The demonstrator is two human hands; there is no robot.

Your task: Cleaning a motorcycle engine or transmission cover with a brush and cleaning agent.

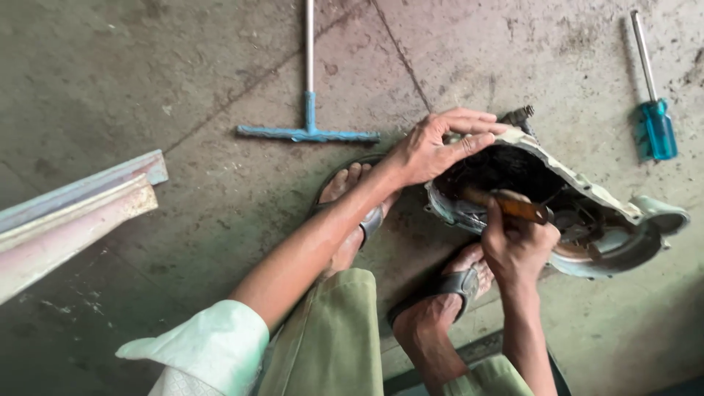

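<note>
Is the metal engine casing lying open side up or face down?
Open side up: the casing shows its dark hollow interior, the left hand rests on its rim, and the right hand works a wooden-handled tool inside.

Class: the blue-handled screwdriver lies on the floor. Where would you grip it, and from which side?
Grip the screwdriver by its thick blue handle, coming from above. It lies flat on the concrete floor, shaft pointing away, with bare floor around the handle.
</note>
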